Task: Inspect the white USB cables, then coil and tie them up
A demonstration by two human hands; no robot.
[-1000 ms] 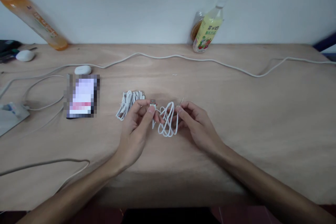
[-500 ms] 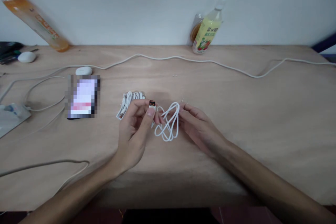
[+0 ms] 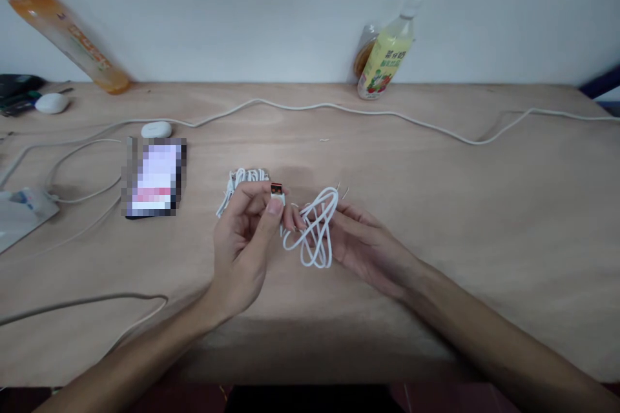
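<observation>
A white USB cable [image 3: 317, 232] hangs in loose loops between my two hands, above the wooden table. Its USB plug [image 3: 276, 191] points up and away from me, pinched between the thumb and forefinger of my left hand [image 3: 249, 239]. My right hand [image 3: 365, 242] is at the right side of the loops, its fingertips closed on the cable and partly hidden behind it. Just beyond my left hand lies a bundle of coiled white cables [image 3: 247, 175], partly covered by that hand. Small thin bits [image 3: 345, 193] lie beyond my right fingers.
A phone [image 3: 157, 177] with a blurred screen lies left, near a white earbud case [image 3: 156, 130]. A long white cord [image 3: 300, 107] crosses the back. An orange drink bottle [image 3: 72, 42] and a yellow one [image 3: 387, 55] lean by the wall. More cords run along the left.
My left hand has shifted slightly left with the plug. The cable loops have swung a little right and down, spreading more. My right hand is nearly in the same place.
</observation>
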